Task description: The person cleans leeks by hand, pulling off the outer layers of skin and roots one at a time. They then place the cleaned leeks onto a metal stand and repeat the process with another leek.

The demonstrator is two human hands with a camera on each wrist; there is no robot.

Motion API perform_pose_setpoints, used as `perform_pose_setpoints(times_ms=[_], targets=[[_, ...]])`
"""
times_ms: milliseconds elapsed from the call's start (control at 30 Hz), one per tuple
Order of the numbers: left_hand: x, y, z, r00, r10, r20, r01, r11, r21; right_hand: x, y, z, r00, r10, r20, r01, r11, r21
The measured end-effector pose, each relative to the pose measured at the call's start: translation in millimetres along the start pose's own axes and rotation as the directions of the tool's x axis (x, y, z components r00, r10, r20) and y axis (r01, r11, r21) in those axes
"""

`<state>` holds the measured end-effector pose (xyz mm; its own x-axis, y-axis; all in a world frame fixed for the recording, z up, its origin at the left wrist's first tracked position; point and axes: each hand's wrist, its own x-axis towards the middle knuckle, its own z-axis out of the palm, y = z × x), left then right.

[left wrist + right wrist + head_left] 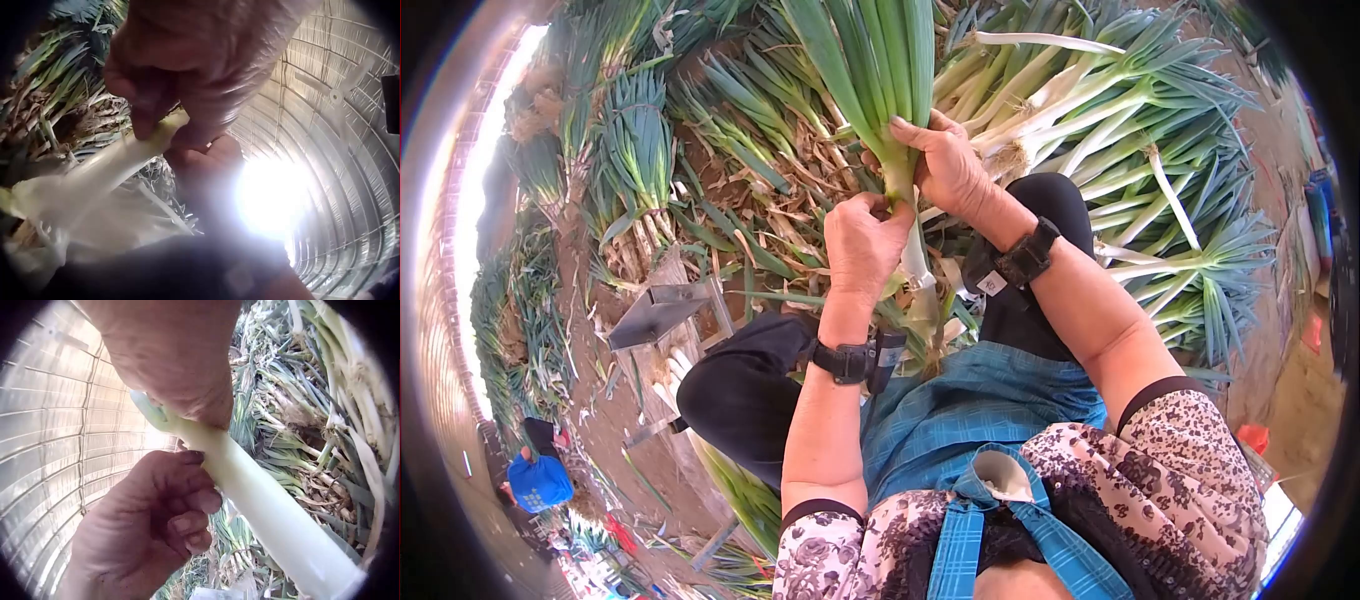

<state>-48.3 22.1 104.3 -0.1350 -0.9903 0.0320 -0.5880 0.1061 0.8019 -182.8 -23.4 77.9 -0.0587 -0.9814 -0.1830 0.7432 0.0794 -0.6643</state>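
A large green onion (890, 75) stands upright before the person, its green leaves fanned at the top. My right hand (952, 168) grips the stalk just beneath the leaves, thumb across the front. Lower down, my left hand (864, 242) pinches at the pale stalk, fingers curled. In the right wrist view the smooth white stalk (275, 509) slants away below both hands, and the left thumb tip is right at its surface. The left wrist view shows the white stalk (103, 169) running toward the lower left. Its root end reaches toward the lap.
Piles of green onions (1100, 110) lie to the right, white stalks inward. Tied bunches (640, 150) stand at the left. Dry husks (800, 220) litter the ground ahead. A metal piece (658, 312) stands by the left knee. Another person in blue (540, 482) is at lower left.
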Motion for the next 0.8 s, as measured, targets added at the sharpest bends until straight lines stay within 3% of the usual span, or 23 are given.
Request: perform_pose_setpoints(times_ms=[100,233,300,333,367,400,467,500,533,567,600,667,700,767,800], targets=[[1.6,-1.8,2.5,0.995,0.089,-0.036,-0.085,0.991,0.103,-1.5,2.1,3.7,1.0,0.019,-0.013,-0.018,0.998,0.055],[1.9,-7.9,10.6,0.986,0.117,-0.122,-0.085,0.966,0.245,-4.7,-3.3,3.6,0.998,0.036,0.047,-0.036,0.999,0.001],[3.4,-13.8,6.6,0.987,-0.097,-0.132,0.104,0.993,0.054,-4.6,-8.8,1.8,0.994,0.05,0.093,-0.047,0.998,-0.035],[2.7,-28.7,6.7,0.986,-0.097,-0.133,0.104,0.993,0.051,-4.6,-11.8,1.0,0.984,0.061,0.169,-0.064,0.998,0.01],[-1.3,-56.7,10.7,0.943,-0.333,0.001,0.326,0.923,-0.204,-5.8,-14.9,0.1,0.966,0.072,0.247,-0.088,0.995,0.054],[-6.0,-81.5,16.6,0.844,-0.504,0.184,0.532,0.741,-0.409,-6.9,-23.0,0.5,0.936,0.087,0.342,-0.105,0.994,0.037],[-29.6,-114.9,26.7,0.77,-0.591,0.241,0.632,0.652,-0.419,-1.6,-26.9,-2.8,0.905,0.086,0.417,-0.149,0.982,0.12],[-39.3,-153.7,34.7,0.818,-0.541,0.196,0.575,0.788,-0.222,-1.3,-28.7,-6.0,0.875,0.078,0.478,-0.194,0.961,0.198],[-48.8,-192.1,42.7,0.86,-0.488,0.15,0.494,0.869,-0.005,-4.7,-32.2,-6.1,0.898,0.086,0.432,-0.184,0.964,0.19],[-54.8,-176.8,31.3,0.849,-0.519,0.1,0.508,0.853,0.122,-5.1,-33.8,-6.0,0.9,0.083,0.429,-0.178,0.966,0.188],[-50.4,-154.6,22.5,0.851,-0.515,0.103,0.504,0.855,0.121,-4.2,-34.2,-5.2,0.896,0.086,0.436,-0.196,0.957,0.213],[-47.0,-102.5,2.8,0.929,-0.37,-0.012,0.363,0.917,-0.162,-4.4,-32.7,-4.1,0.897,0.102,0.43,-0.218,0.949,0.229],[-43.5,-73.8,-3.8,0.929,-0.37,-0.011,0.364,0.917,-0.161,-4.5,-30.3,-2.9,0.898,0.102,0.428,-0.218,0.948,0.231],[-30.7,-27.0,-11.4,0.974,-0.203,0.099,0.221,0.764,-0.606,-3.0,-26.4,1.0,0.914,0.143,0.38,-0.246,0.94,0.237],[-25.8,-21.3,-15.0,0.975,-0.2,0.096,0.217,0.765,-0.607,-2.8,-24.8,2.9,0.9,0.161,0.405,-0.278,0.928,0.248]])
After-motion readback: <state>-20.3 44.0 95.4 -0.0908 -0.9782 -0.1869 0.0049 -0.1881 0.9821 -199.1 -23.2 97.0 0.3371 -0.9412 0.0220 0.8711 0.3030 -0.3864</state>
